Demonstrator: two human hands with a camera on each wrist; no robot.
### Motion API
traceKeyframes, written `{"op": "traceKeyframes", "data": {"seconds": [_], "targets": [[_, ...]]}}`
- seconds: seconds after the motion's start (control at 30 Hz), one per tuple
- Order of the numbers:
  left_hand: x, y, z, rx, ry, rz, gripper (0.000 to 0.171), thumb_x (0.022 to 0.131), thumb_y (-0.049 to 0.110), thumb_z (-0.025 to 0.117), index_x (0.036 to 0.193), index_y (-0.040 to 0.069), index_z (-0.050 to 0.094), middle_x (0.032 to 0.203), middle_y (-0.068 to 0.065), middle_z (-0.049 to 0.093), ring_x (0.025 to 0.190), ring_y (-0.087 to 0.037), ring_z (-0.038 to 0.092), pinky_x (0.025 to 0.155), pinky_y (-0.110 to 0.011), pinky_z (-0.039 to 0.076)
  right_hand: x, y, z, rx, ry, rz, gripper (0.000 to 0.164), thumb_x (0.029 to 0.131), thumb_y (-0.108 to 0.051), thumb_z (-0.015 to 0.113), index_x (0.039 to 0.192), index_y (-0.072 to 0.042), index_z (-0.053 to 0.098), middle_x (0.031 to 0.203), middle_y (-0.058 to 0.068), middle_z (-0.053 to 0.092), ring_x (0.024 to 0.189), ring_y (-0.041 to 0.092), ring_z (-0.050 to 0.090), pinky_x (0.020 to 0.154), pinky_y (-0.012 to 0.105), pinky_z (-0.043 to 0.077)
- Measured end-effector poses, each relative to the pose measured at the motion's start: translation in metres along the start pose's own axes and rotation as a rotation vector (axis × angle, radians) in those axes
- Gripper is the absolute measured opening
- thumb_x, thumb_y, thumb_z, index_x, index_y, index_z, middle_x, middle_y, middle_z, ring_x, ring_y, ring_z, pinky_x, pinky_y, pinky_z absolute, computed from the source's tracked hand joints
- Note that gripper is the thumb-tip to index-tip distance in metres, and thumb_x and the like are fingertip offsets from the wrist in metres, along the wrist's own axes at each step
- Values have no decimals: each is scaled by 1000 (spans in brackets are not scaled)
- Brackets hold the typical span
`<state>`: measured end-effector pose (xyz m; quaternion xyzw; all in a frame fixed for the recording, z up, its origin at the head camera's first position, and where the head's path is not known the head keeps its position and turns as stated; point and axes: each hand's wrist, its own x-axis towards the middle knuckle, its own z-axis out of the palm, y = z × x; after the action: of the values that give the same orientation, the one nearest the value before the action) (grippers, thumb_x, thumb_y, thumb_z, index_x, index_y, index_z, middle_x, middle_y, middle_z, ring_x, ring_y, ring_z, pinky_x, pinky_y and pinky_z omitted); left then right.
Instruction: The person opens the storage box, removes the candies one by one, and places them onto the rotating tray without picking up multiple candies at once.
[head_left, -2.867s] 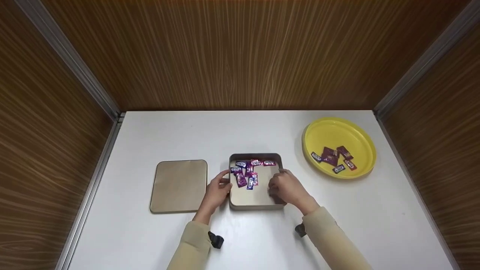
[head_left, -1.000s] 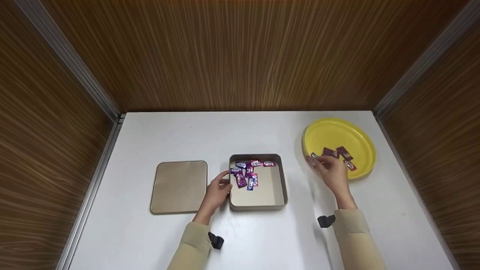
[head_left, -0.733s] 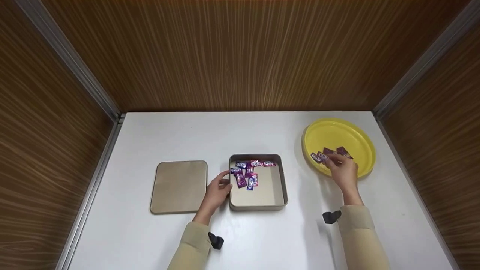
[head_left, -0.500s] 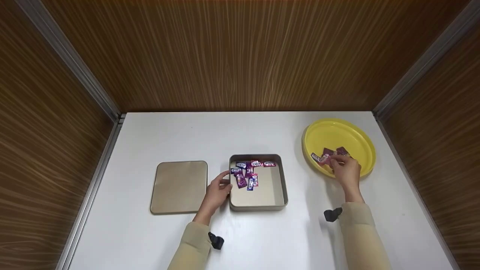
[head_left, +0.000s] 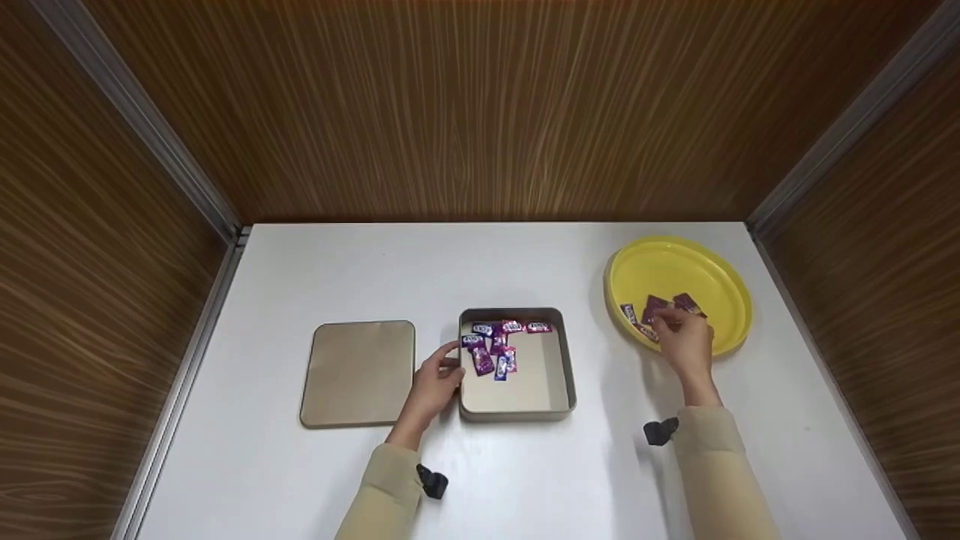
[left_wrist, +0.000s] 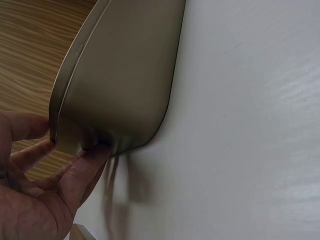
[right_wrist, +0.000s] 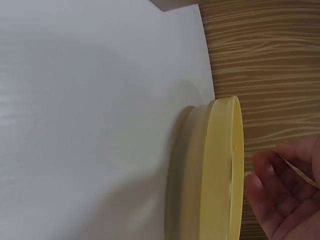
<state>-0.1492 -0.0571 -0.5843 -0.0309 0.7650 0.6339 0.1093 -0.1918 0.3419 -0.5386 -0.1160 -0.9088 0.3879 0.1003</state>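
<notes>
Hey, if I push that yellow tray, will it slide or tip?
The yellow tray will probably slide rather than tip, being wide and shallow. It looks like smooth, stiff plastic, so likely light. The loose candies inside may shift.

Box (head_left: 517,415), lid (head_left: 358,373): metal, smooth, rather matt. Plate (head_left: 667,271): glossy plastic. Wrappers (head_left: 481,361): shiny film. Table (head_left: 517,487): smooth, slightly glossy. Wall (head_left: 487,112): wood-grained. 2 sleeves (head_left: 721,472): matt cloth.

brown wood-grain walls (head_left: 480,112) | grey metal corner strips (head_left: 148,120) | glossy white tabletop (head_left: 330,270)
</notes>
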Motion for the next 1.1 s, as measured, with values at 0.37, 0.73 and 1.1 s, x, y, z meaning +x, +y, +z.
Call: {"op": "traceKeyframes", "data": {"seconds": [0.37, 0.73, 1.1], "targets": [[1, -2, 0, 10, -4, 2, 49, 95, 1, 57, 143, 2, 47, 118, -25, 59, 108, -34, 62, 82, -35, 54, -19, -37, 30, 8, -61, -313, 15, 87, 4, 67, 101, 7, 71, 98, 21, 70, 83, 32, 67, 73, 45, 57], [2, -3, 0, 13, -7, 13, 49, 95, 1, 57, 143, 3, 47, 118, -24, 60, 105, -30, 63, 79, -33, 54, -46, -71, 60, -48, -230, -469, 18, 86, 4, 68, 104, 0, 72, 98, 11, 68, 84, 23, 66, 72, 37, 56], [1, 0, 0, 6, -1, 11, 50, 94, 0, 57, 143, 0, 46, 118, -27, 60, 104, -32, 64, 79, -34, 55, -66, -83, 87, -127, -400, -530, 23, 87, -1, 69, 110, -3, 72, 105, 6, 67, 90, 20, 65, 79, 38, 54]]}}
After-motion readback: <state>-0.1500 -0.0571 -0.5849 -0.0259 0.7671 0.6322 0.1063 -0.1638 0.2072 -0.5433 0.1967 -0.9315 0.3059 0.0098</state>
